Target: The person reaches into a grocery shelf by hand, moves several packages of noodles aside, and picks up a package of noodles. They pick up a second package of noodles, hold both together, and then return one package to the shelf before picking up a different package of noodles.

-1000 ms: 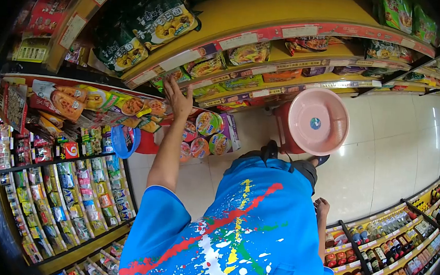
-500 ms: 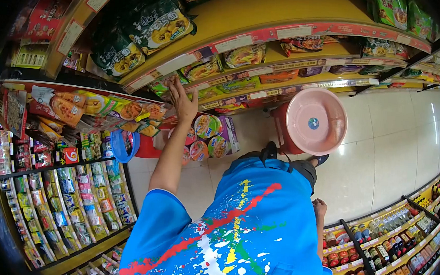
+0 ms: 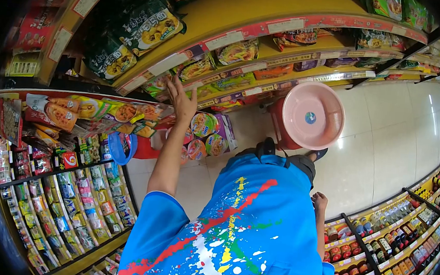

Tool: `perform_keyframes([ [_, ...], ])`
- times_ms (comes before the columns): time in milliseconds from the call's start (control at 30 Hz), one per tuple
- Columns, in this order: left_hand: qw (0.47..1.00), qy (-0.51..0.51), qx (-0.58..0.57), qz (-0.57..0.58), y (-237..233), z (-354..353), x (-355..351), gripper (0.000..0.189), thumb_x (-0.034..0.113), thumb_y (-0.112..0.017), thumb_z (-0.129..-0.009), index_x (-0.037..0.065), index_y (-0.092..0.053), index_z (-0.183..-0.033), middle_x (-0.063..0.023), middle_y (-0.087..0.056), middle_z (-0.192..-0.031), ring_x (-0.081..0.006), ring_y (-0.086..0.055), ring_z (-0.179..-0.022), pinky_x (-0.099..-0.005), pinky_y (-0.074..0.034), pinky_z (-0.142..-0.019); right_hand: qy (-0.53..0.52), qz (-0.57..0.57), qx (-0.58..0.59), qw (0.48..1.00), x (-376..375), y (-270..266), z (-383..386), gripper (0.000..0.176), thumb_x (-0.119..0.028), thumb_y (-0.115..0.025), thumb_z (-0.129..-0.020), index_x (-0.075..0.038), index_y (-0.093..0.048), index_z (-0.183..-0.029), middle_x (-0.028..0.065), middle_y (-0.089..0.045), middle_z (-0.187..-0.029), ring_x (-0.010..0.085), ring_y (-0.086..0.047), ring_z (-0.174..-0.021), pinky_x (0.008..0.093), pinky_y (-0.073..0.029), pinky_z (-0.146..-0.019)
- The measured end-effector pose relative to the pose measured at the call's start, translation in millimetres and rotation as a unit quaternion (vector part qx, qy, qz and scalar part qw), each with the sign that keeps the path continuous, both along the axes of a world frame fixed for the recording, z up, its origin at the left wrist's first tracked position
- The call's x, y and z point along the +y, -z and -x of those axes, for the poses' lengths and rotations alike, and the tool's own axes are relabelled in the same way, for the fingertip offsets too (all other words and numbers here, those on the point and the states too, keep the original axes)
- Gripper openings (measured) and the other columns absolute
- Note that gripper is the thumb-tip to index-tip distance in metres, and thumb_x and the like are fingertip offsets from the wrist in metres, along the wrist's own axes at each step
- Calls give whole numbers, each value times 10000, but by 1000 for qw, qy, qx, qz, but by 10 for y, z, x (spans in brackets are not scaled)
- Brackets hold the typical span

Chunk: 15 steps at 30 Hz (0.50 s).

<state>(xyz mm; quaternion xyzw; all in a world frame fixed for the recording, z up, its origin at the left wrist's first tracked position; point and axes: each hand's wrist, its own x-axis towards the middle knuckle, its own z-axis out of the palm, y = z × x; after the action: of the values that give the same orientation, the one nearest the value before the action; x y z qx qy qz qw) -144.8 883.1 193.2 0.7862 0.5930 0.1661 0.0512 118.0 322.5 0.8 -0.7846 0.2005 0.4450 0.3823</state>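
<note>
My left hand [image 3: 182,99] reaches up to the lower shelf edge, fingers spread, beside green noodle packets [image 3: 157,87]; its fingertips are at the shelf's front and nothing shows in its grasp. Just above its fingers lies a yellow and green noodle packet [image 3: 196,68]. My right hand [image 3: 320,201] hangs low at my side, its fingers curled; whatever it may hold is hidden. Below my left hand, cup noodles [image 3: 204,125] stand in a group near the floor, beside a purple box [image 3: 227,130].
A pink basin [image 3: 313,115] sits on a red stool-like object [image 3: 279,124] at the shelf's foot. Hanging food pouches [image 3: 59,113] and a blue basket [image 3: 122,148] are at left. Racks of snack packets [image 3: 65,197] and jars [image 3: 345,251] stand behind me.
The view has shifted slightly, so the shelves and basin appear a little further left. My left hand stays at the shelf edge, and my right hand is still low at my side.
</note>
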Motion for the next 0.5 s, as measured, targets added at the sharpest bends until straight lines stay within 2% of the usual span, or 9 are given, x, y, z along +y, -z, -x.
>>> perform_keyframes([
  [67,997,70,-12,-38,-141,-107,-48,737,373,-518,-874,96,-110,-1423,-233,-10,-1451,-401,-48,-1340,-494,-144,-1064,0,-1,0,1000,8,14,12,315,-115,-534,-832,28,-535,-1113,86,-607,-846,180,-612,-690,285,-474,-551],
  [167,994,96,13,-46,-175,-190,-5,729,408,-496,-880,142,-100,-1431,-230,8,-1454,-398,-24,-1344,-498,-148,-1063,2,-8,-1,1000,3,60,25,313,-115,-535,-827,27,-541,-1106,93,-611,-858,188,-617,-699,293,-478,-556],
  [333,993,105,58,-12,-110,-300,94,750,453,-497,-873,178,-81,-1434,-212,26,-1459,-399,3,-1344,-542,-141,-1052,0,-4,-4,1000,19,49,30,308,-113,-536,-826,25,-544,-1101,98,-616,-867,194,-618,-705,298,-481,-564],
  [433,993,95,71,-6,-93,-337,103,763,473,-497,-867,182,-78,-1435,-210,29,-1460,-396,13,-1345,-539,-139,-1052,26,-4,-12,1000,15,65,40,213,-84,-531,-847,12,-565,-1034,86,-606,-780,171,-588,-614,283,-472,-516],
  [500,993,89,78,-5,-83,-343,97,771,481,-497,-864,181,-76,-1436,-210,28,-1461,-394,17,-1346,-537,-141,-1053,11,-3,0,1000,-7,77,45,295,-106,-525,-833,25,-545,-1097,99,-616,-867,196,-617,-708,304,-485,-576],
])
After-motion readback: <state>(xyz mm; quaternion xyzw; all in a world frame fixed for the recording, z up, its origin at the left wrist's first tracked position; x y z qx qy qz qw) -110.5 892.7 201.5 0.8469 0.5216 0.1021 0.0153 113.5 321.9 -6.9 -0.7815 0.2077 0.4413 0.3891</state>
